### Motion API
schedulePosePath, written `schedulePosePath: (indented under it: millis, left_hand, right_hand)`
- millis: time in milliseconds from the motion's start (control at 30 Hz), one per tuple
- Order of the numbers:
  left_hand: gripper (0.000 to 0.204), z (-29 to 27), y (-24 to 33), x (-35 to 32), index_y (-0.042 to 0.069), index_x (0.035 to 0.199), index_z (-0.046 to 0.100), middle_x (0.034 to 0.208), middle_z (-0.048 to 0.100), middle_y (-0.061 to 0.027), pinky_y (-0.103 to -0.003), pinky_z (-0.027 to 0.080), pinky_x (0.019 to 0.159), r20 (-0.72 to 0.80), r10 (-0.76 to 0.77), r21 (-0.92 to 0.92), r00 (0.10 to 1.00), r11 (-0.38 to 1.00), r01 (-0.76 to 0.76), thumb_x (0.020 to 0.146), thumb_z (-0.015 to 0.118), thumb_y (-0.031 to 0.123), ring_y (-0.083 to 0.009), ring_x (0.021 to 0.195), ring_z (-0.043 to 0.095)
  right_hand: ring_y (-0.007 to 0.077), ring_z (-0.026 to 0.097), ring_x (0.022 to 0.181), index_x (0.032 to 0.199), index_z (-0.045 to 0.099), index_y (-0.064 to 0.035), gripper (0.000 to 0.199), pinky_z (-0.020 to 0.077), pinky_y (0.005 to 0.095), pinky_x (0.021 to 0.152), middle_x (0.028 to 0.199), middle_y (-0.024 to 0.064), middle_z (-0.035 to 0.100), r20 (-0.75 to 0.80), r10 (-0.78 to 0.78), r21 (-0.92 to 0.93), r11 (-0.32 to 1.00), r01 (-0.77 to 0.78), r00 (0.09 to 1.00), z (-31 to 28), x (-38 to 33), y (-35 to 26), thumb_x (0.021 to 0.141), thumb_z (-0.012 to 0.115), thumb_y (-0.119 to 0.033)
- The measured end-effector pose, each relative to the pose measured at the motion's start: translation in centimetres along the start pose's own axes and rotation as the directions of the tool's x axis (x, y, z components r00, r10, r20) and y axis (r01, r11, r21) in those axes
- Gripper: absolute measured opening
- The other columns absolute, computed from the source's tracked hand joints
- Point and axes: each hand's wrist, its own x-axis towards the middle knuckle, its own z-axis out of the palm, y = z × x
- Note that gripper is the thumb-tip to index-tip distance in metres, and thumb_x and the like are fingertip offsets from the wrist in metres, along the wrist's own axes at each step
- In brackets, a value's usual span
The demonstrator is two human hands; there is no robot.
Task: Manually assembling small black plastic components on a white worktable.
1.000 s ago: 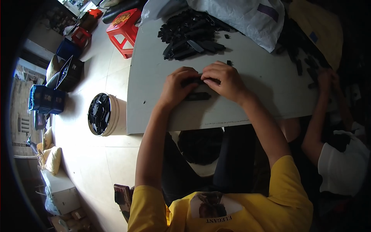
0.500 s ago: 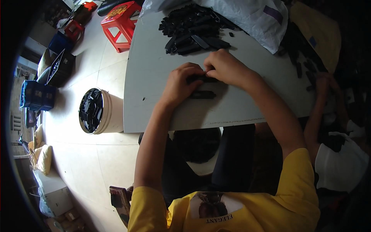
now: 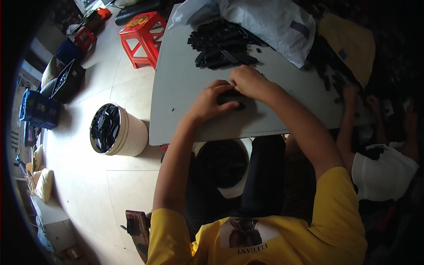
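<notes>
Over the table my left hand [image 3: 206, 104] curls round a slim black plastic piece [image 3: 227, 94], its thumb stretched to the right. My right hand [image 3: 248, 82] is closed, with its fingers pinched at the same piece against my left fingertips; the fingers hide most of it. The tip of another black piece [image 3: 241, 105] shows on the table beside my left thumb. Farther back lies a heap of similar long black pieces [image 3: 223, 42], with a small fragment [image 3: 258, 50] at its right.
White plastic bags [image 3: 274, 26] lie behind the heap. A bucket of black pieces [image 3: 132, 132] stands left of the table [image 3: 176, 128], near a red stool [image 3: 143, 39]. Another container [image 3: 223, 163] sits between my knees. At the right, another person's hand [image 3: 350, 92] is near more black pieces.
The view has shifted, so the table sits a little higher and farther right. My left hand has loosened slightly, its thumb now reaching over the loose piece. Both hands stay together.
</notes>
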Motion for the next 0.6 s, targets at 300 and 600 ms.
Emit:
schedulePosePath:
  millis: [300,600]
  left_hand:
    - [0.055,0.8,-0.3,-2.3,0.003,0.119,0.057,0.120,0.054,-0.0162,-0.039,0.045,0.097,0.011,0.031,0.110,0.999,0.993,-0.032,0.066,0.073,0.003,-0.0358,0.111,0.054]
    - [0.045,1.3,-0.2,-2.8,0.002,0.114,0.060,0.116,0.058,-0.0163,-0.039,0.047,0.093,-0.084,0.069,0.097,0.994,0.993,-0.060,0.070,0.070,0.002,-0.0362,0.107,0.057]
  right_hand:
    - [0.0341,0.066,0.087,0.081,0.071,-0.0052,0.010,0.0528,0.0418,0.076,0.087,0.0186,0.068,-0.031,-0.004,-0.016,1.000,0.004,1.000,1.5,-1.1,-0.6,0.078,0.061,-0.007]
    - [0.0337,0.066,0.086,0.083,0.071,-0.0065,0.011,0.0528,0.0427,0.076,0.088,0.0180,0.068,0.014,0.052,-0.093,0.994,-0.051,0.999,2.3,-0.3,-1.2,0.079,0.061,-0.011]
